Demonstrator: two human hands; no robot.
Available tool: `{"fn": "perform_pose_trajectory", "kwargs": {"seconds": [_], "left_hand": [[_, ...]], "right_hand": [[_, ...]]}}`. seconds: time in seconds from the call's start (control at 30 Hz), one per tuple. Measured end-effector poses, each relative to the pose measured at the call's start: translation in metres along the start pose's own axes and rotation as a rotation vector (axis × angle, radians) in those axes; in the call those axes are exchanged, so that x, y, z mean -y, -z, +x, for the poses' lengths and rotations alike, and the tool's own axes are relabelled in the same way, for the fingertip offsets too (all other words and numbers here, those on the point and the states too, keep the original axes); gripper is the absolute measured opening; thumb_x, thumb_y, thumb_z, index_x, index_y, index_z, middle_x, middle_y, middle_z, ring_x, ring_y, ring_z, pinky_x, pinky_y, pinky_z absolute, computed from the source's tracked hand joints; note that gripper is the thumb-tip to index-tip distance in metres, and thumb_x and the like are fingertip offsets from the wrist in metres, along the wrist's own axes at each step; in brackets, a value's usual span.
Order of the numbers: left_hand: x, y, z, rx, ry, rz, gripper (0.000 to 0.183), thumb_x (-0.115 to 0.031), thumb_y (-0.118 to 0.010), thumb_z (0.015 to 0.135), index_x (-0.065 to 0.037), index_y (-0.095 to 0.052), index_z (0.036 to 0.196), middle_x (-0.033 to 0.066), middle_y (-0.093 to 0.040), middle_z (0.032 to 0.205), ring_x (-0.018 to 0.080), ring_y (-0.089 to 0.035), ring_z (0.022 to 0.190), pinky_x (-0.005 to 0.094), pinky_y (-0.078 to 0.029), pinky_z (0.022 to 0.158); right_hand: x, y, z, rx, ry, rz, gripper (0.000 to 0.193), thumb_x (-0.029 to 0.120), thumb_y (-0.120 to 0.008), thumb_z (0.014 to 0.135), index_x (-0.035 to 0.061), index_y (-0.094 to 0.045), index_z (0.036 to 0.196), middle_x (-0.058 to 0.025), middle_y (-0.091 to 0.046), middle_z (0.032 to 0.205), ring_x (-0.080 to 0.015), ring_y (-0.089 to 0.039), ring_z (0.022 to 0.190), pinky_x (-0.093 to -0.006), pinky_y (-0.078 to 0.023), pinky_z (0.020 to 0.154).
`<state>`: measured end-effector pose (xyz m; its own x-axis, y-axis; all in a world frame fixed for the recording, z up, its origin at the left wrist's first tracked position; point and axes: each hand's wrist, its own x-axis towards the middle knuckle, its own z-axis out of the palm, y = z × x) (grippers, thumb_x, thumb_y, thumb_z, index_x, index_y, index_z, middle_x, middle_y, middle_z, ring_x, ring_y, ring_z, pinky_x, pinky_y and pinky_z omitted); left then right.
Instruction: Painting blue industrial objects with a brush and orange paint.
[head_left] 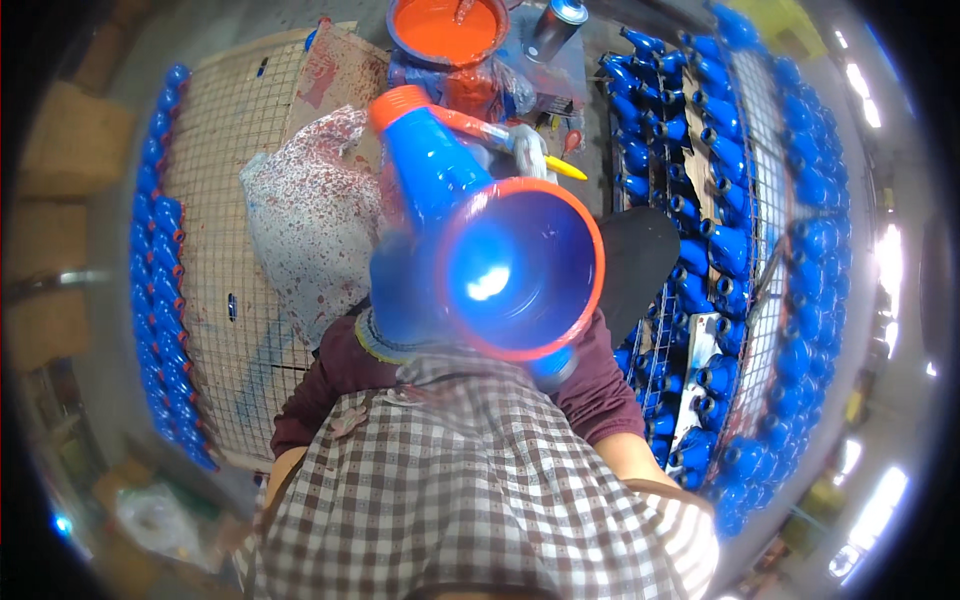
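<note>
A glossy blue pipe fitting (pixel 440 165) with a wide round mouth and a narrower branch is raised over my lap. Orange paint covers the rim of its mouth and its ridged far end. My right hand (pixel 530 152), in a pale glove, is closed around a paintbrush (pixel 487 130) with a yellow handle tip. The brush's red-orange head lies against or right beside the ridged end. My left arm reaches under the fitting, where a greyish glove cuff (pixel 385 345) shows. The fingers of my left hand are hidden behind the fitting.
An orange paint bucket (pixel 450 35) stands at the far middle, next to a dark can (pixel 555 28) with a blue top. Racks of blue fittings (pixel 728 250) fill the right. A wire mesh panel (pixel 225 190) lies left, edged by more blue fittings (pixel 165 330). A paint-spattered cloth (pixel 305 215) covers my left knee.
</note>
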<state>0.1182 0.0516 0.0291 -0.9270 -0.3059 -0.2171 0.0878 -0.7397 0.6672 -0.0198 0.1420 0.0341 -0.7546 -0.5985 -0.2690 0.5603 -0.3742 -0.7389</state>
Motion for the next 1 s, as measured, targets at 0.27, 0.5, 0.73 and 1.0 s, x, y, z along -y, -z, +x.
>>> {"fn": "perform_pose_trajectory", "kwargs": {"seconds": [0.27, 0.5, 0.73, 1.0], "left_hand": [[-0.031, -0.028, 0.021, 0.160, 0.191, -0.110, 0.098, -0.049, -0.077, 0.071, -0.004, -0.029, 0.143, 0.0191, -0.045, 0.136, 0.0310, -0.053, 0.119, 0.0425, -0.044, 0.103], [-0.043, -0.039, 0.022, 0.410, -0.630, 1.511, 0.059, -0.019, -0.078, 0.059, -0.012, -0.054, 0.113, 0.0113, -0.054, 0.109, 0.0264, -0.058, 0.094, 0.0393, -0.050, 0.075], [-0.043, -0.038, 0.023, 0.490, -0.670, 1.925, 0.055, -0.022, -0.076, 0.058, -0.016, -0.060, 0.110, 0.0100, -0.054, 0.109, 0.0276, -0.057, 0.090, 0.0396, -0.049, 0.069], [-0.038, -0.032, 0.025, 0.400, -0.652, 1.807, 0.054, -0.021, -0.077, 0.057, -0.012, -0.061, 0.108, 0.0105, -0.055, 0.109, 0.0289, -0.058, 0.088, 0.0388, -0.051, 0.071]], "right_hand": [[0.060, 0.032, 0.020, -0.163, 0.462, -0.044, 0.029, 0.029, -0.060, 0.094, 0.0036, -0.056, 0.108, -0.0079, -0.061, 0.088, -0.0143, -0.062, 0.072, -0.0293, -0.055, 0.071], [0.103, -0.007, 0.010, 0.011, 0.637, -1.297, 0.034, 0.036, -0.064, 0.089, 0.0025, -0.067, 0.092, -0.0106, -0.069, 0.077, -0.0211, -0.067, 0.069, -0.0298, -0.052, 0.064], [0.093, -0.013, 0.013, 0.169, 0.713, -1.637, 0.034, 0.040, -0.061, 0.089, 0.0061, -0.065, 0.086, -0.0143, -0.064, 0.070, -0.0322, -0.064, 0.064, -0.0393, -0.050, 0.057], [0.100, -0.017, -0.008, 0.181, 0.960, -1.559, 0.024, 0.031, -0.068, 0.085, 0.0078, -0.065, 0.078, -0.0117, -0.062, 0.068, -0.0296, -0.063, 0.059, -0.0362, -0.048, 0.052]]}}
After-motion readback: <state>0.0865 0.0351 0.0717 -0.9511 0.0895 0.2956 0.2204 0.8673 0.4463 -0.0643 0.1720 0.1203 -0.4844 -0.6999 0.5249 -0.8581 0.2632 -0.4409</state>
